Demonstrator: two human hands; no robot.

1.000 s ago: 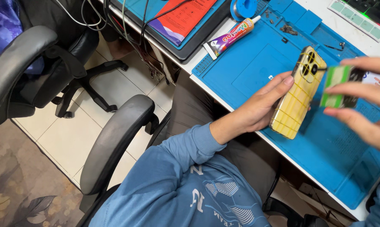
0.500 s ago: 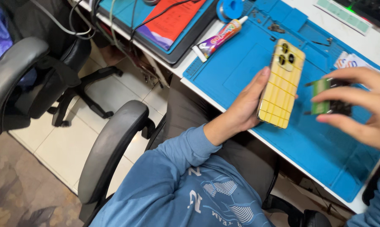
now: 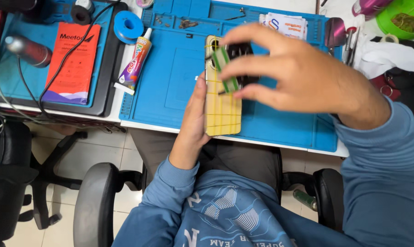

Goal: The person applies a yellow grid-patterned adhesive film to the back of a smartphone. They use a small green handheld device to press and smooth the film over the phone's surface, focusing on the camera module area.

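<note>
Phone (image 3: 223,110), gold back up, cradled in left hand (image 3: 195,121); right hand (image 3: 298,75) at 1 o'clock pinches green-edged part (image 3: 226,69), hiding phone's top and the part's far side.

Gold phone (image 3: 222,114), green card (image 3: 226,69), blue mat (image 3: 170,77)

bright, even light; slight blur

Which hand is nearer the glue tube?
Left. The left hand holds the gold phone close right of the glue tube; the right hand is farther right.
</note>
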